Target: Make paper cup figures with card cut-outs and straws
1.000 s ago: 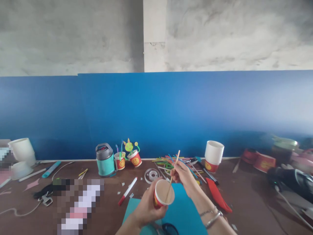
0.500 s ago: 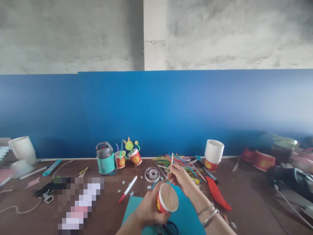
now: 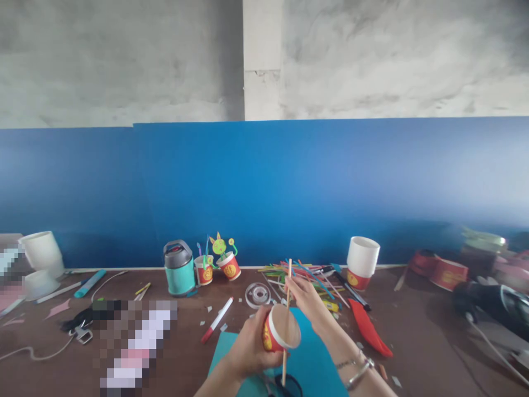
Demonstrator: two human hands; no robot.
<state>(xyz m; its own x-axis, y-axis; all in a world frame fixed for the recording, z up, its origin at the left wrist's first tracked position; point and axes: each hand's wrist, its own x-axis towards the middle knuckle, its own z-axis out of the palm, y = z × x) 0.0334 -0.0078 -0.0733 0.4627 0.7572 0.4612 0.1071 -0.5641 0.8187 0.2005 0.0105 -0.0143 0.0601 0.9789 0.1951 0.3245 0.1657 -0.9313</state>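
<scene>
My left hand [image 3: 250, 344] is wrapped round the side of a red and white paper cup [image 3: 270, 333], whose mouth is tipped toward me. Between the fingertips of my right hand [image 3: 301, 291] is the upper part of a pale, thin wooden stick [image 3: 289, 270]. The stick runs down across the cup's mouth and shows again below it; whether it goes through the cup or in front of it, I cannot tell. Black-handled scissors [image 3: 292, 386] lie under the stick's lower end, on a blue sheet [image 3: 312, 353].
Beyond my hands are a tape roll [image 3: 258, 295], a pile of coloured pipe cleaners [image 3: 306, 270] and stacked cups [image 3: 362, 259]. A marker [image 3: 217, 320] and teal flask [image 3: 179, 273] lie left, beside decorated cups [image 3: 229, 266]. A red pointed piece [image 3: 370, 328] is right.
The stick now crosses the cup's rim and sticks out below; before, its lower end was inside the mouth. The cup has tilted a little in my left hand.
</scene>
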